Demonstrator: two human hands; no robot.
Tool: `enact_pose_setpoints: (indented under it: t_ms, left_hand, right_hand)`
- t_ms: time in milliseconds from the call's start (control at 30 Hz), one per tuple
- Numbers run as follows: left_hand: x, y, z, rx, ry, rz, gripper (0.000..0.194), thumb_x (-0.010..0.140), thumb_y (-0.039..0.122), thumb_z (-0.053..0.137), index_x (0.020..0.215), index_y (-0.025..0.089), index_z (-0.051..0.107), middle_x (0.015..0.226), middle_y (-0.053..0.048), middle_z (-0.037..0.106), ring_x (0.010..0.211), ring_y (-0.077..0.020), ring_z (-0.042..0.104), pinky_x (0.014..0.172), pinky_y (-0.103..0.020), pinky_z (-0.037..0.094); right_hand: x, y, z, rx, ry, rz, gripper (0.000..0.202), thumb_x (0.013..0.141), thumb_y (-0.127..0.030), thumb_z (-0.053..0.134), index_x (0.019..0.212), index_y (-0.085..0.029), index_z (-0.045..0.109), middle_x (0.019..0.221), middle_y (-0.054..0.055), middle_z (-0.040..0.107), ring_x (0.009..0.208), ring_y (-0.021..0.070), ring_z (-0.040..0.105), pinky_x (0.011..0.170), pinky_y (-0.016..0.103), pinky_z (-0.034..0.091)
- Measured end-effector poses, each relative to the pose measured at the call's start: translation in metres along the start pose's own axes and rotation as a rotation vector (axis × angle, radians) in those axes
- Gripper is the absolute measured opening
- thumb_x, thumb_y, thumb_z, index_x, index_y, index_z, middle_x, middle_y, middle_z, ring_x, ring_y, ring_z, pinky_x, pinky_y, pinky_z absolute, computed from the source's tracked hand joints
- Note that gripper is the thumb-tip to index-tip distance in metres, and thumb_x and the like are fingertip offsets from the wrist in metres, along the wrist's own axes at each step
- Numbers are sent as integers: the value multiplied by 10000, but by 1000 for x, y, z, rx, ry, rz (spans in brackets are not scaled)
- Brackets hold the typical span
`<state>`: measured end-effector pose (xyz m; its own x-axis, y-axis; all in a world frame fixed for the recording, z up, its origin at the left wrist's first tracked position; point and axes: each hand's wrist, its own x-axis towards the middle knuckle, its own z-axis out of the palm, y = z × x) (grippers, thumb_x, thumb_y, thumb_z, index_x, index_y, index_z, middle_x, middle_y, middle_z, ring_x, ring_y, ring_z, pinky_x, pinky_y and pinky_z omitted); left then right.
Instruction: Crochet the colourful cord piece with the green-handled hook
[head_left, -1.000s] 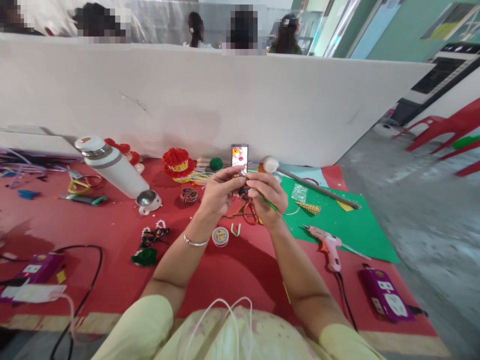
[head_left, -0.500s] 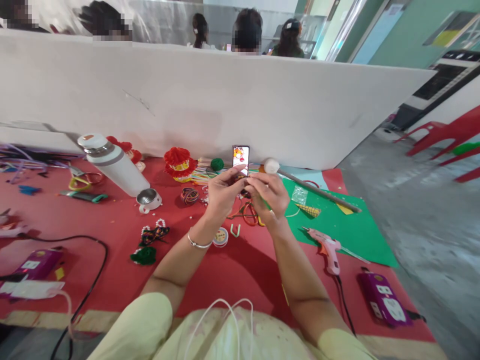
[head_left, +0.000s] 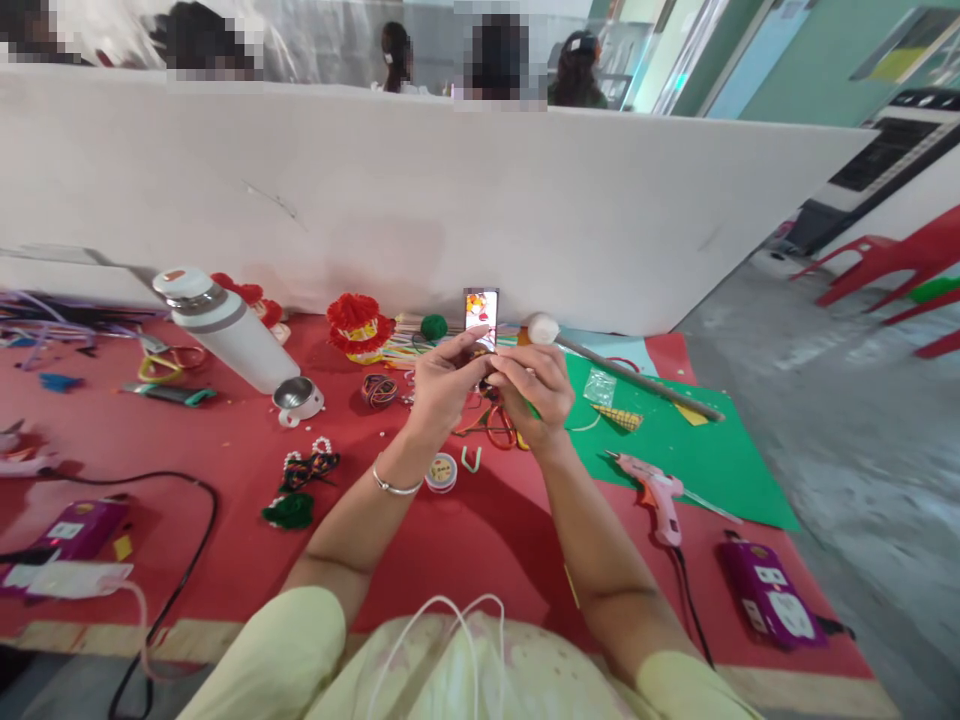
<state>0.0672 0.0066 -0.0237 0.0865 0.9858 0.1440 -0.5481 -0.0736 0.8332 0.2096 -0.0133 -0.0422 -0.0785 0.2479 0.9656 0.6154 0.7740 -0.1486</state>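
Both my hands meet over the middle of the red-covered table. My left hand is pinched at the fingertips, and my right hand pinches close beside it. Between the fingertips is a small dark piece, mostly hidden; its kind is not clear. Directly behind the fingers a phone with a lit screen stands upright near the white board. Below the hands lie red-handled scissors, a round spool and a bent pale-green strip. A bundle of dark and coloured cord lies left of my left hand.
At left stand a white flask and a small steel-lined cup. A pink glue gun lies right, by a purple power box, with a stick on green sheet. The white board closes off the back.
My hands stay together at the same spot, with only slight finger movement. The right hand has shifted slightly left. Objects on the table have not moved.
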Motion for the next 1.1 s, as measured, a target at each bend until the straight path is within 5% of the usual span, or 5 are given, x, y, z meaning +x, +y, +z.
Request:
enact_pose_setpoints:
  t_ms: [233, 400, 1100]
  left_hand:
    - [0, 10, -3, -112, -41, -202, 362, 609, 211, 953, 957, 199, 856, 733, 3, 742, 566, -72, 581, 531, -214, 448]
    - [4, 24, -10, -133, -129, -325, 399, 568, 152, 958, 953, 164, 858, 736, -17, 768, 643, -108, 684, 580, -205, 504]
    - [9, 27, -19, -64, -164, -251, 343, 578, 173, 967, 907, 198, 869, 742, -15, 794, 629, -109, 705, 578, -207, 540]
  right_hand:
    - [-12, 4, 4, -74, 52, 51, 381, 909, -258, 804, 1243, -436, 760, 1129, 8, 798, 1049, 240, 711, 929, 444, 625]
    - [-5, 5, 5, 262, 72, 125, 282, 965, -351, 738, 1240, -398, 775, 1070, 17, 802, 983, 230, 737, 890, 449, 622]
    - [13, 9, -19, 412, -168, 172, 299, 970, -332, 729, 1259, -392, 772, 1192, 16, 822, 1059, 242, 757, 943, 461, 624]
